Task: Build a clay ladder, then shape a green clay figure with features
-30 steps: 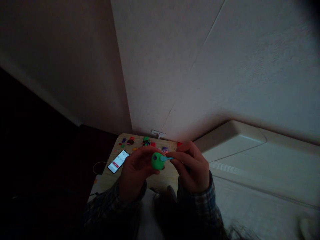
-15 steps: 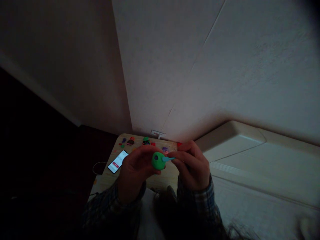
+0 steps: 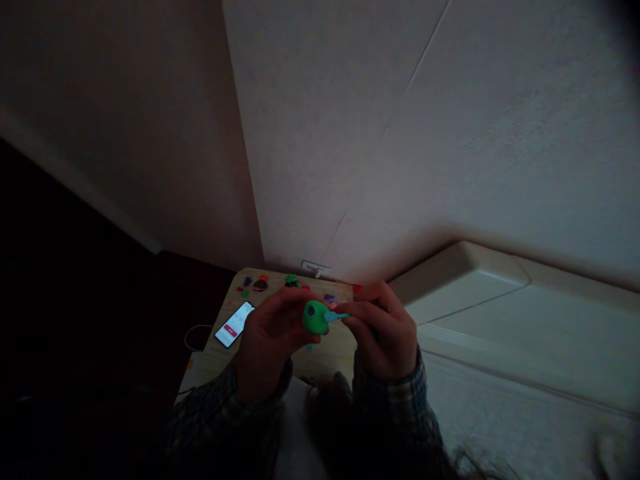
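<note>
My left hand [image 3: 270,337] is closed around a rounded green lump [image 3: 315,321] that looks like modelling clay. A small dark purple spot [image 3: 311,311] sits on its side. In my right hand [image 3: 383,330], thumb and fingers pinch a thin light-blue modelling tool [image 3: 336,316]. The tool's broader end touches the green lump on its right side. Both hands are above a small wooden table [image 3: 325,357].
A phone with a lit screen [image 3: 234,325] lies on the table's left side. Several small colourful pieces [image 3: 261,284] are spread along the back. A white wall [image 3: 350,133] rises behind, and a pale headboard-like panel [image 3: 480,320] stands at the right.
Both hands have shifted very slightly, and the green lump has turned a little. The blue tool stays against the lump, and a small blue bit now shows on the table below it.
</note>
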### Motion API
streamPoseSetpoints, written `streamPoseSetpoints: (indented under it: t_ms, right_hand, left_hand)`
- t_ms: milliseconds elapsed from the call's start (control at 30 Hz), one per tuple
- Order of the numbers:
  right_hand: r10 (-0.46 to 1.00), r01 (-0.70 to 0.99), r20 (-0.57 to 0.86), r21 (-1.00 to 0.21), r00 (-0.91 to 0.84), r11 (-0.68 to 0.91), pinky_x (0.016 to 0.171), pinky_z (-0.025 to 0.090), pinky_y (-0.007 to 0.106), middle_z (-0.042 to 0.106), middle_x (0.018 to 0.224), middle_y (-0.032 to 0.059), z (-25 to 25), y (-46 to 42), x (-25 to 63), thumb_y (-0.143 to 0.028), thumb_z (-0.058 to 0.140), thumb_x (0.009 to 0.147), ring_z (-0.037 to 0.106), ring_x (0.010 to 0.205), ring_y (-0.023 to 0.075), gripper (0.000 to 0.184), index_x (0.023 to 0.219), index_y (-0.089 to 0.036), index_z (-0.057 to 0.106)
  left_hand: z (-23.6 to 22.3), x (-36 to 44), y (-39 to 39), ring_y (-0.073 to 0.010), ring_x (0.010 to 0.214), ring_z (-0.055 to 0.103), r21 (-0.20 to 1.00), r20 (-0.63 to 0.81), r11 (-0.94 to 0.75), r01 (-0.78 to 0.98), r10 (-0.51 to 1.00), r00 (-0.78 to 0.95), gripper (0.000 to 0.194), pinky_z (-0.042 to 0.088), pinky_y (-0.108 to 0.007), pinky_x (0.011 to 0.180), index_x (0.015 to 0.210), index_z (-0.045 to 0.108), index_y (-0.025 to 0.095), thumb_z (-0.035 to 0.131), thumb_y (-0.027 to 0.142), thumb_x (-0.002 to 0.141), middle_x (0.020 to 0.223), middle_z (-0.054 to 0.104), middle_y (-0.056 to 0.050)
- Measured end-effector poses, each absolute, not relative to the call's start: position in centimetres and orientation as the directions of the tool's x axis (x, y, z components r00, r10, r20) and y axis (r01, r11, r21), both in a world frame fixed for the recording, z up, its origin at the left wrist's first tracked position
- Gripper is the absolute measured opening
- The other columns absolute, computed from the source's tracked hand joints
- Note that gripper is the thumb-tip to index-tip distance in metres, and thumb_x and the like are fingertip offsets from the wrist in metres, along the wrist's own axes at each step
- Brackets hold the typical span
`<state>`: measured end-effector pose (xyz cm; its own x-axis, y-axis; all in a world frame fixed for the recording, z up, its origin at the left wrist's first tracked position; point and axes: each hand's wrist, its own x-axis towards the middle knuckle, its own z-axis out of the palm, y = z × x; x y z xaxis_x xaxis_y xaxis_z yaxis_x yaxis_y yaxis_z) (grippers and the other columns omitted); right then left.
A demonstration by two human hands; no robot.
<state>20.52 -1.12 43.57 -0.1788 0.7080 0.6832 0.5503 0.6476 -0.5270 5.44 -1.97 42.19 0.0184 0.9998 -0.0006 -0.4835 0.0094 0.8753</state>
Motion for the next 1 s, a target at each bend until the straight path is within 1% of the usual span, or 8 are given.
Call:
streamPoseSetpoints:
  t_ms: [233, 367, 500, 567, 667, 767, 867, 1000]
  right_hand:
    - [0.695, 0.548, 0.691, -0.509, -0.2, 0.664, 0.049, 0.044, 0.024, 0.05, 0.07, 0.0015, 43.33, -1.07, 20.7, -0.022, 0.053, 0.087, 0.051, 0.061, 0.012, 0.018, 0.081, -0.017, 0.07]
    - [0.71, 0.544, 0.681, -0.532, -0.182, 0.649, 0.051, 0.043, 0.024, 0.049, 0.072, 0.001, 43.13, -1.2, 20.73, -0.02, 0.053, 0.087, 0.05, 0.063, 0.0118, 0.016, 0.082, -0.019, 0.069]
    - [0.711, 0.544, 0.68, -0.533, -0.181, 0.648, 0.052, 0.041, 0.023, 0.048, 0.074, 0.0008, 42.83, -1.32, 20.85, -0.018, 0.055, 0.086, 0.049, 0.065, 0.0114, 0.014, 0.085, -0.019, 0.069]
    - [0.727, 0.53, 0.672, -0.569, -0.143, 0.629, 0.054, 0.041, 0.025, 0.048, 0.074, 0.0009, 42.75, -1.38, 20.99, -0.021, 0.053, 0.087, 0.049, 0.067, 0.0122, 0.016, 0.085, -0.02, 0.069]
    - [0.756, 0.504, 0.651, -0.632, -0.066, 0.589, 0.058, 0.041, 0.028, 0.047, 0.076, 0.0018, 42.78, -1.5, 21.19, -0.028, 0.047, 0.091, 0.049, 0.07, 0.0139, 0.025, 0.085, -0.022, 0.07]
    - [0.766, 0.49, 0.64, -0.65, -0.058, 0.581, 0.059, 0.041, 0.029, 0.046, 0.077, 0.0024, 42.87, -1.63, 21.21, -0.032, 0.04, 0.093, 0.049, 0.072, 0.0149, 0.033, 0.086, -0.023, 0.071]
    - [0.774, 0.466, 0.63, -0.666, -0.066, 0.582, 0.059, 0.041, 0.029, 0.049, 0.076, 0.0019, 42.9, -1.7, 21.12, -0.03, 0.046, 0.091, 0.05, 0.072, 0.0147, 0.025, 0.086, -0.024, 0.07]
    - [0.789, 0.386, 0.609, -0.71, -0.085, 0.589, 0.054, 0.039, 0.027, 0.057, 0.073, 0.0004, 42.95, -1.67, 21.13, -0.022, 0.056, 0.086, 0.05, 0.066, 0.0133, 0.01, 0.089, -0.023, 0.065]
  left_hand:
    - [41.86, 5.5, -2.09, -0.0142, 0.072, 0.067, 0.856, 0.013, 0.011, -0.516, 0.999, 0.043, 0.027, 0.054, -0.019, 0.059, 0.08, 0.071, 0.021, 0.082, 0.013, 0.057, 0.08, 0.072, 0.001]
    - [41.9, 5.49, -2.08, -0.0125, 0.068, 0.067, 0.834, 0.061, 0.001, -0.551, 0.994, 0.095, 0.026, 0.054, -0.018, 0.057, 0.083, 0.071, 0.022, 0.081, 0.013, 0.06, 0.08, 0.071, 0.001]
    - [42.09, 5.48, -2.05, -0.0113, 0.066, 0.067, 0.808, 0.102, 0.007, -0.59, 0.983, 0.152, 0.024, 0.055, -0.019, 0.06, 0.087, 0.069, 0.022, 0.078, 0.015, 0.066, 0.08, 0.07, 0.001]
    - [42.12, 5.48, -1.94, -0.0104, 0.067, 0.067, 0.801, 0.107, 0.005, -0.599, 0.983, 0.152, 0.025, 0.055, -0.018, 0.063, 0.088, 0.068, 0.022, 0.078, 0.014, 0.067, 0.081, 0.07, 0.002]
    - [42.04, 5.44, -1.77, -0.0092, 0.068, 0.066, 0.798, 0.125, -0.016, -0.602, 0.982, 0.14, 0.026, 0.054, -0.018, 0.065, 0.09, 0.066, 0.022, 0.077, 0.013, 0.068, 0.081, 0.069, 0.002]
    - [41.93, 5.4, -1.7, -0.0081, 0.066, 0.064, 0.812, 0.14, -0.041, -0.582, 0.982, 0.126, 0.026, 0.053, -0.017, 0.064, 0.09, 0.067, 0.022, 0.077, 0.014, 0.067, 0.081, 0.067, 0.002]
    - [41.88, 5.36, -1.73, -0.008, 0.07, 0.063, 0.838, 0.134, -0.057, -0.542, 0.986, 0.104, 0.026, 0.052, -0.016, 0.064, 0.088, 0.068, 0.022, 0.078, 0.013, 0.065, 0.085, 0.065, 0.002]
    - [41.98, 5.27, -1.8, -0.0118, 0.082, 0.064, 0.866, 0.147, -0.093, -0.492, 0.987, 0.071, 0.029, 0.052, -0.02, 0.076, 0.087, 0.069, 0.023, 0.079, 0.012, 0.063, 0.087, 0.066, 0.001]
